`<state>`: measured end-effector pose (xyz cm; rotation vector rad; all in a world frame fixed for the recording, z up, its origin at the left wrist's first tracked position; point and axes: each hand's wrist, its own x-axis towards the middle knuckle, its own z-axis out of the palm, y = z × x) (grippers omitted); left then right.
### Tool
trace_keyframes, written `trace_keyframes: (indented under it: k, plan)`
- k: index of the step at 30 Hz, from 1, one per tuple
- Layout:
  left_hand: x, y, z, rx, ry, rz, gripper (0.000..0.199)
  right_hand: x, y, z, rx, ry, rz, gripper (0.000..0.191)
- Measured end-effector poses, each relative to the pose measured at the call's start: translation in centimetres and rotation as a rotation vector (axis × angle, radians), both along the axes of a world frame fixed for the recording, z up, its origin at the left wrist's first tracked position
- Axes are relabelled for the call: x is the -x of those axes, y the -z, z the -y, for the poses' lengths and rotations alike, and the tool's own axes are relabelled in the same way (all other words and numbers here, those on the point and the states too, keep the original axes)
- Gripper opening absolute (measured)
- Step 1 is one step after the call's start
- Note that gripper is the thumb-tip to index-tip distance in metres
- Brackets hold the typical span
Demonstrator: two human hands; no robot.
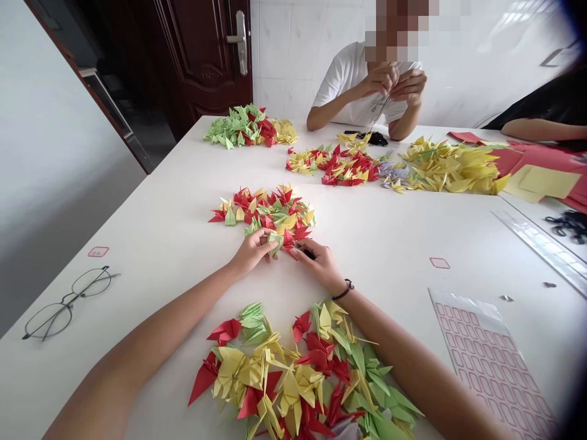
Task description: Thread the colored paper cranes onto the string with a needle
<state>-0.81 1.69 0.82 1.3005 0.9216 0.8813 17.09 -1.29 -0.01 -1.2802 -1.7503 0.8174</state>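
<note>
My left hand (251,252) pinches a pale green paper crane (276,242) at the near edge of a mixed pile of red, yellow and green origami cranes (261,211). My right hand (318,264) rests beside it on the white table (380,244), its fingertips at a red crane (288,239). A small black object (307,253) sits partly hidden under those fingers, and I cannot tell what it is. A larger heap of paper cranes (302,373) lies between my forearms, closest to me.
Eyeglasses (68,304) lie to the left. A co-worker (367,91) across the table handles a thin strand. More crane piles (452,166) stand beyond. To the right are a sheet of pink-outlined labels (490,366), a metal ruler (541,247) and coloured paper (541,180).
</note>
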Motion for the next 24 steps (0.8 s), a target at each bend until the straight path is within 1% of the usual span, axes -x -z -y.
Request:
trace_keyframes:
  k: [2, 4, 6, 9, 12, 19, 24]
  plan:
    - [0.0, 0.1, 0.0, -0.009, 0.015, -0.012, 0.028, 0.0, 0.0, 0.0, -0.005, 0.0, 0.001, 0.032]
    - [0.0, 0.3, 0.1, -0.058, -0.009, -0.052, 0.026, -0.1, 0.1, 0.0, -0.01, 0.001, -0.006, 0.032]
    - [-0.1, 0.5, 0.3, -0.151, -0.089, -0.136, 0.024, -0.1, 0.1, 0.0, -0.001, 0.007, -0.024, 0.032]
    - [-0.4, 0.7, 0.8, -0.334, -0.219, -0.283, 0.02, -0.1, 0.1, -0.1, 0.012, 0.019, -0.043, 0.032]
    - [-0.5, 0.7, 1.1, -0.432, -0.269, -0.356, 0.018, 0.0, 0.1, -0.1, 0.013, 0.014, -0.034, 0.033]
    - [-0.3, 0.6, 1.0, -0.458, -0.346, -0.432, 0.028, 0.0, 0.2, -0.1, 0.002, 0.026, 0.017, 0.031]
    - [-0.3, 0.1, 1.3, -0.388, -0.356, -0.365, 0.041, 0.0, 0.1, 0.0, -0.01, 0.013, 0.008, 0.03]
